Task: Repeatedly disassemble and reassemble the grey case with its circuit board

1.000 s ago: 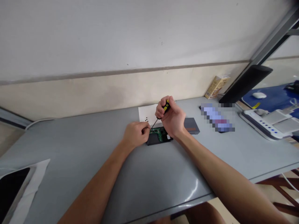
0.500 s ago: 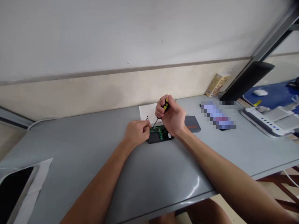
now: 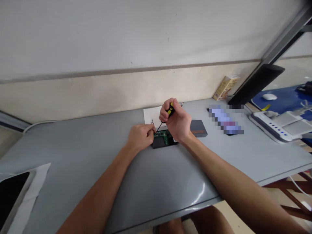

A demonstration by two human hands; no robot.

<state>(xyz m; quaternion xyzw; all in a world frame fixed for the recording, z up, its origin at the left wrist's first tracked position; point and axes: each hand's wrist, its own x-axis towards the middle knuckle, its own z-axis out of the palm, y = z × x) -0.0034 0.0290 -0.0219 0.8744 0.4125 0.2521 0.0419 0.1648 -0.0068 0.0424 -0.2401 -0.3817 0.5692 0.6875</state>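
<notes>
Bare arms, bare hands
The left hand point(image 3: 140, 138) and right hand point(image 3: 179, 122) have bare wrists. The left arm point(image 3: 99, 185) and right arm point(image 3: 226, 177) are bare too, getting wider away from the hands. Past the desk's point(image 3: 83, 152) front edge, a bare leg point(image 3: 209, 221) looks round.

The screwdriver point(image 3: 170, 110) is black and yellow, the board point(image 3: 166, 139) green, the case point(image 3: 159, 142) black. White paper point(image 3: 151, 113) carries black specks point(image 3: 152, 122). The surface point(image 3: 83, 152) is grey, the mat point(image 3: 285, 94) blue, the mouse point(image 3: 269, 97) white.
</notes>
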